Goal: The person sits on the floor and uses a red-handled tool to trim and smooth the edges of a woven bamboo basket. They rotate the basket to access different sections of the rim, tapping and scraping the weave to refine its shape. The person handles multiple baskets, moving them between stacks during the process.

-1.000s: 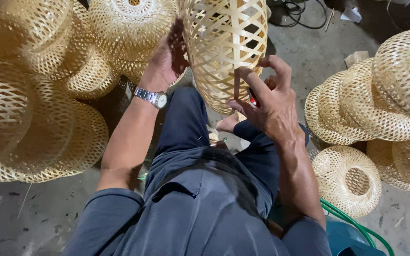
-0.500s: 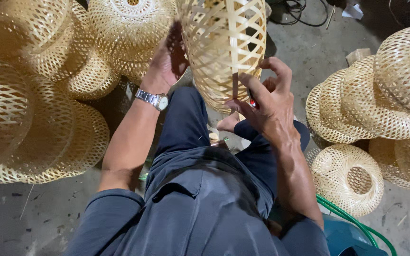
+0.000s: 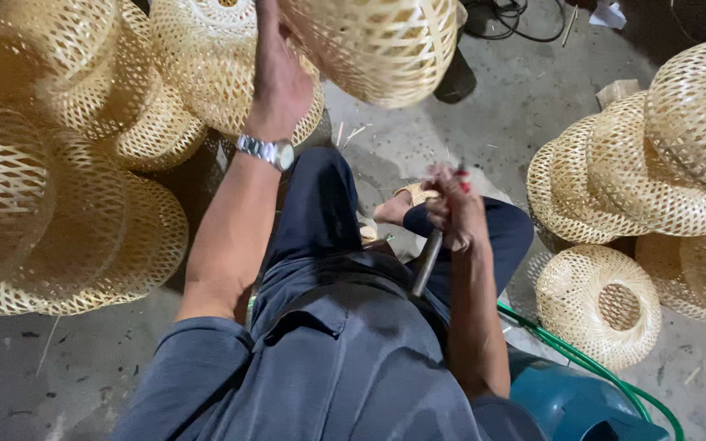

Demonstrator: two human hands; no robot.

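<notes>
Biggest thing in view is the heap of woven bamboo shades [image 3: 59,155] piled up on the left, stacked on each other from the floor nearly to the top edge. A second pile of shades [image 3: 655,163] sits on the right, with one lone round shade [image 3: 598,306] on the concrete floor [image 3: 484,122] just below it, its opening facing up.

The person sits in the middle in a dark blue shirt and trousers, one bare foot [image 3: 390,211] tucked in by the knee.

The shade being worked on [image 3: 377,41] is lifted up at the top of the frame, well above the lap. The left hand [image 3: 279,77] is on its left side, arm stretched up, silver wristwatch [image 3: 265,151] on the wrist. The fingers go out of sight behind the weave, so can't tell how tight that grip is.

The right hand [image 3: 455,212] is down over the lap, well apart from the shade, with its grip closed around a thin dark-handled tool [image 3: 426,263] with a bit of red at the top.

A green hose [image 3: 582,363] curves past a teal container [image 3: 574,404] at bottom right, and black cable [image 3: 525,20] lies at the top.
</notes>
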